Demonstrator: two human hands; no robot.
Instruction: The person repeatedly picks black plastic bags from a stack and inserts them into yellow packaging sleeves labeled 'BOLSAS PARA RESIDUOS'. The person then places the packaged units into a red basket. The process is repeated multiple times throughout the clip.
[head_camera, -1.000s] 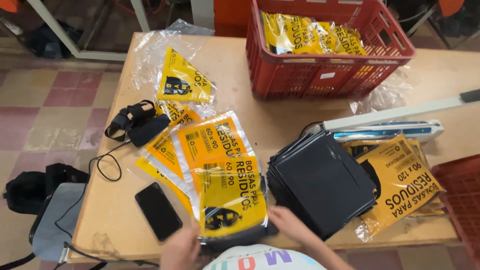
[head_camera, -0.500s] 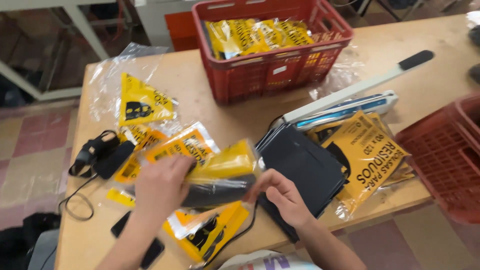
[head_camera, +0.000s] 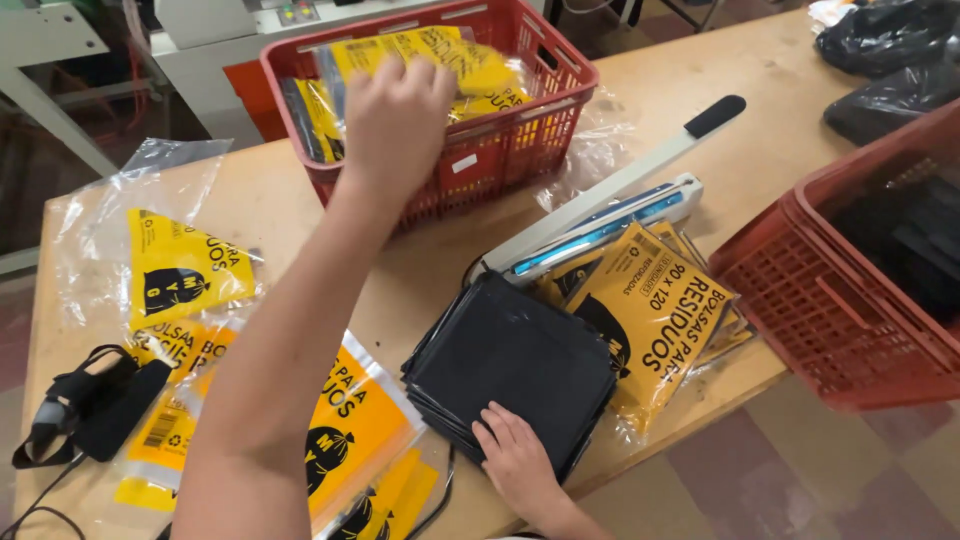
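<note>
While my left hand (head_camera: 398, 120) reaches over the red basket (head_camera: 520, 150), its grip closed on a yellow packet (head_camera: 440, 55), my right hand (head_camera: 515, 462) lies flat, fingers apart, steadying the black bag stack (head_camera: 515, 365) at the counter (head_camera: 770, 150) edge.

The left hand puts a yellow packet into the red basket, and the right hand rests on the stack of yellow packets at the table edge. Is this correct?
Not quite. In the head view the right hand rests on the stack of black folded bags, not on yellow packets. The left hand does hold a yellow packet over the red basket.
</note>
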